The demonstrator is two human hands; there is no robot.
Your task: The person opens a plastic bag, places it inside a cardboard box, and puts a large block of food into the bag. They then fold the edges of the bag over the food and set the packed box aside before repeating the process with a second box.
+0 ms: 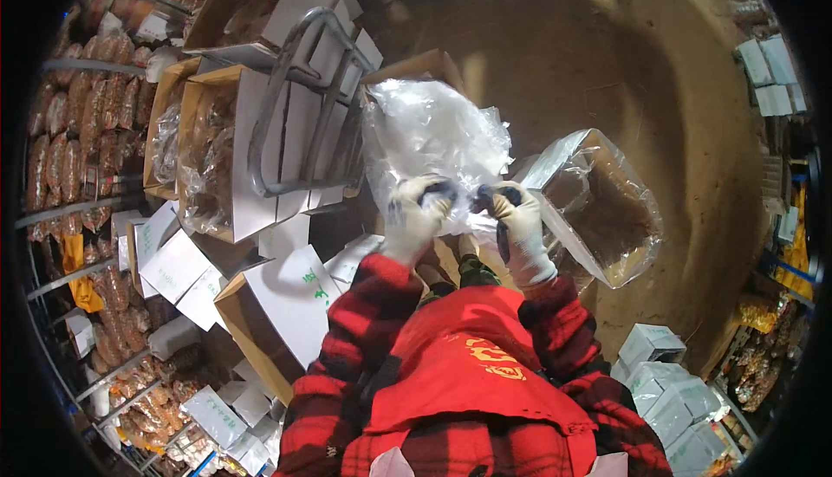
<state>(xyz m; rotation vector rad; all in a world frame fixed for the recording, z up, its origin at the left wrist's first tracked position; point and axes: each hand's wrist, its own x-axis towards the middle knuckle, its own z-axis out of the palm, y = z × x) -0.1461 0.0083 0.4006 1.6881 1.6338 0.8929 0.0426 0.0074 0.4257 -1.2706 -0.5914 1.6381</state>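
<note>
A large clear plastic bag (432, 126) billows in front of me, over a cardboard carton (422, 69) whose brown far side shows behind it. My left hand (413, 217), in a white glove with dark-coated fingers, pinches the near edge of this bag. A little to the right, my right hand (520, 220), gloved alike, has its fingers curled on the same edge. What lies under the plastic is hidden by glare and folds. Close to my right hand stands an open carton (552, 158) lined with clear plastic; its inside looks brown.
On the left, a grey metal hand-truck frame (276, 93) leans by white cartons (257, 152) of bagged goods. Racks hold brown packaged goods (91, 113) beyond. An open-flapped carton (286, 301) lies near my left elbow. White boxes (669, 399) are stacked at lower right, on a brown floor (650, 87).
</note>
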